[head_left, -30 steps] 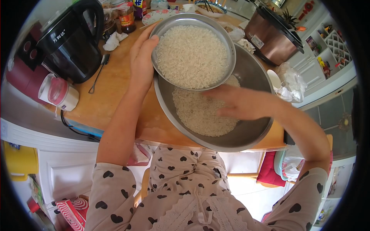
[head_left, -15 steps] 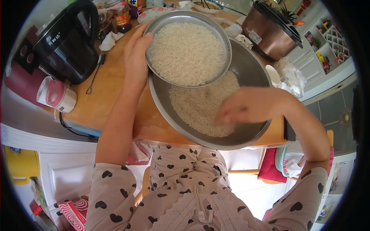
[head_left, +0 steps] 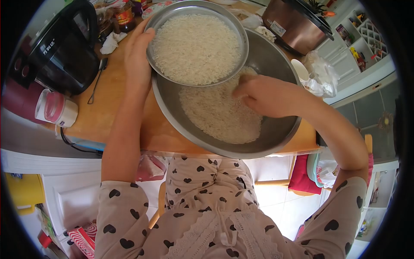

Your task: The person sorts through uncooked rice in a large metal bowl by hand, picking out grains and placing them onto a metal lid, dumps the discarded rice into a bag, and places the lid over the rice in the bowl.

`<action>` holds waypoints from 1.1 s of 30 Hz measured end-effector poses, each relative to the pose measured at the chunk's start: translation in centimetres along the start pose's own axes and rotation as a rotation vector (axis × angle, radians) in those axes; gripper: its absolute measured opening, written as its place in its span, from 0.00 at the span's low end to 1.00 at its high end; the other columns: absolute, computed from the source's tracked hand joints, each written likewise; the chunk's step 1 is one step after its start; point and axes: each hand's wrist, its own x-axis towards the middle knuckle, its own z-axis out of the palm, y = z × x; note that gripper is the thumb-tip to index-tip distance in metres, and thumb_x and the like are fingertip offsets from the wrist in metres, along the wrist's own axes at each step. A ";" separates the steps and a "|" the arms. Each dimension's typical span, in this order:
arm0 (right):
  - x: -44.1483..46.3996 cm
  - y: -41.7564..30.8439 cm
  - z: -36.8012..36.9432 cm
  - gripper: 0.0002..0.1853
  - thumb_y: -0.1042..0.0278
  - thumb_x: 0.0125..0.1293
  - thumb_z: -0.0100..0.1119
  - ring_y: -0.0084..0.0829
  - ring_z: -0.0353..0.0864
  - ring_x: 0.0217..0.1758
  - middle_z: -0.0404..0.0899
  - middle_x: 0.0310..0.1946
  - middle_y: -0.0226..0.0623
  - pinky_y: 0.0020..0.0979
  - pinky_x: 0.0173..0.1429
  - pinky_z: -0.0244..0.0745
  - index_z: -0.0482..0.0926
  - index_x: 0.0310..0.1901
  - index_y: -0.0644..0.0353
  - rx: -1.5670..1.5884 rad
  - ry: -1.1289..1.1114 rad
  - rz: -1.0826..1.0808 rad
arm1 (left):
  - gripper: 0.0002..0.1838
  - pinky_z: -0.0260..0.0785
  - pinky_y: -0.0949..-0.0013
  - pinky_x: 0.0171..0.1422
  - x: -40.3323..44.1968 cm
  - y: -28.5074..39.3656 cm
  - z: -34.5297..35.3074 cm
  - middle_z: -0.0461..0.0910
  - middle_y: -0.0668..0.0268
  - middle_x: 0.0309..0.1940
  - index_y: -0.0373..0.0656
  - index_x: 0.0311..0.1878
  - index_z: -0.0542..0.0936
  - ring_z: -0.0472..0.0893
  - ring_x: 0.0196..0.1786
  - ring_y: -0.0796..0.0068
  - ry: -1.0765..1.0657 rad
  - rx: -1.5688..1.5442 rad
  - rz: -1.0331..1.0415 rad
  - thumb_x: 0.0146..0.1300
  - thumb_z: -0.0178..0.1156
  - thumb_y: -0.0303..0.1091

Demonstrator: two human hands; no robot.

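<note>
My left hand (head_left: 138,56) grips the left rim of a round metal dish (head_left: 244,45), fingers beneath and thumb on the edge. White rice (head_left: 196,49) fills the dish, which is held tilted over the back left of a large steel basin (head_left: 282,64). More rice (head_left: 220,116) lies spread across the basin's bottom. My right hand (head_left: 274,96) is inside the basin, just right of the dish, with its fingers curled down at the rice. Its fingertips are partly hidden and blurred, so what they hold does not show.
A black kettle (head_left: 64,52), a glass jar (head_left: 56,108) and a thin-handled utensil (head_left: 97,82) stand or lie on the left of the wooden table (head_left: 112,101). Behind the basin on the right are a brown cooker (head_left: 293,28), a white cup (head_left: 299,70) and plastic bags (head_left: 321,73).
My right hand has moved up and left within the basin, its fingers curling more at the rice. The whole view has shifted slightly; my left hand still holds the dish.
</note>
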 end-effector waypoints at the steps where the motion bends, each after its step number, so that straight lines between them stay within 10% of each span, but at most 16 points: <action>1: 0.3 0.6 1.0 0.15 0.71 0.63 0.47 0.46 0.74 0.53 0.74 0.48 0.51 0.38 0.57 0.69 0.76 0.50 0.65 0.023 0.077 -0.036 | 0.24 0.62 0.74 0.59 -0.1 0.2 0.1 0.74 0.59 0.52 0.32 0.60 0.70 0.73 0.53 0.73 0.018 0.009 -0.012 0.63 0.49 0.35; 3: 0.8 1.3 2.9 0.16 0.70 0.62 0.45 0.47 0.73 0.54 0.73 0.46 0.52 0.39 0.56 0.70 0.76 0.50 0.63 0.070 0.226 -0.110 | 0.24 0.62 0.73 0.59 -0.1 0.3 0.2 0.74 0.59 0.53 0.32 0.60 0.70 0.73 0.54 0.73 0.020 0.019 -0.009 0.63 0.49 0.35; 9: -1.9 -0.3 -0.6 0.18 0.66 0.64 0.44 0.43 0.73 0.55 0.75 0.49 0.47 0.40 0.58 0.69 0.74 0.52 0.61 0.198 -0.311 -0.243 | 0.26 0.61 0.72 0.62 0.1 -0.4 -0.5 0.73 0.57 0.55 0.31 0.60 0.69 0.72 0.57 0.70 -0.018 0.041 0.021 0.63 0.51 0.39; 18: -1.1 -0.3 0.8 0.20 0.54 0.66 0.45 0.48 0.77 0.48 0.78 0.41 0.53 0.43 0.53 0.69 0.73 0.45 0.65 0.082 -0.243 0.272 | 0.27 0.60 0.72 0.63 0.1 -0.3 -0.5 0.72 0.56 0.56 0.31 0.61 0.69 0.72 0.58 0.69 -0.016 0.037 0.020 0.63 0.51 0.39; 24: -0.3 -3.8 2.9 0.22 0.53 0.66 0.45 0.53 0.77 0.46 0.77 0.41 0.54 0.44 0.51 0.70 0.72 0.47 0.66 0.223 -0.172 0.002 | 0.24 0.61 0.73 0.61 0.1 -0.1 -0.3 0.74 0.59 0.53 0.31 0.60 0.69 0.73 0.55 0.73 -0.003 0.058 0.019 0.63 0.48 0.35; 28: 2.1 -4.6 1.2 0.22 0.51 0.65 0.51 0.28 0.75 0.35 0.75 0.37 0.38 0.32 0.38 0.72 0.72 0.50 0.62 0.689 -0.521 0.167 | 0.24 0.61 0.73 0.60 0.1 0.1 -0.4 0.74 0.58 0.53 0.31 0.60 0.70 0.73 0.54 0.72 -0.044 0.063 0.013 0.63 0.47 0.35; 33: 3.2 -2.6 3.0 0.18 0.50 0.63 0.55 0.21 0.68 0.26 0.72 0.32 0.29 0.23 0.28 0.66 0.75 0.40 0.59 1.244 -0.582 0.164 | 0.24 0.62 0.73 0.60 0.0 0.5 0.0 0.74 0.58 0.52 0.31 0.59 0.70 0.73 0.54 0.72 -0.033 0.043 -0.006 0.63 0.47 0.35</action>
